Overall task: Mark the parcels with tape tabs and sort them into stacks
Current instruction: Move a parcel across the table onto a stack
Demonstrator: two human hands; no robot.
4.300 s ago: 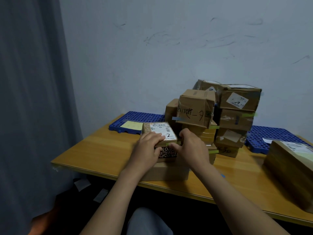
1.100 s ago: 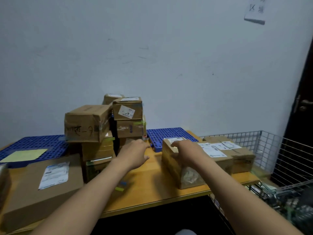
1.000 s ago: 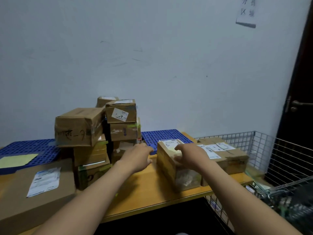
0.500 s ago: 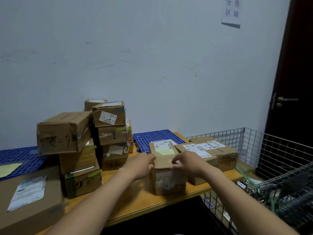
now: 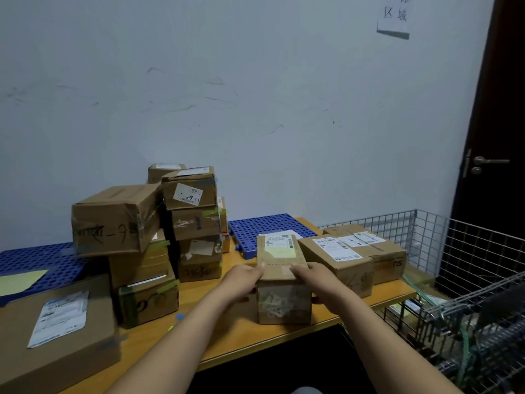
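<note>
A long brown parcel (image 5: 282, 285) with a white label and a yellowish patch on top stands on the wooden table (image 5: 235, 334), its short end facing me. My left hand (image 5: 241, 280) grips its left top edge. My right hand (image 5: 315, 280) grips its right side. Both hands clasp the box from either side. To the left rise stacks of taped parcels (image 5: 193, 223), some with green tape tabs. A tilted box with black handwriting (image 5: 113, 220) tops the nearer stack.
Two labelled boxes (image 5: 352, 255) sit right of the held parcel. A flat carton (image 5: 56, 328) lies at the near left. Blue perforated mats (image 5: 267, 228) lie along the wall. Wire mesh baskets (image 5: 468, 294) stand at the right, by a dark door (image 5: 494, 137).
My view swung right from the left stack. Both hands left the small parcel there, reached the long parcel, turned it end-on toward me and pulled it nearer the table edge.
</note>
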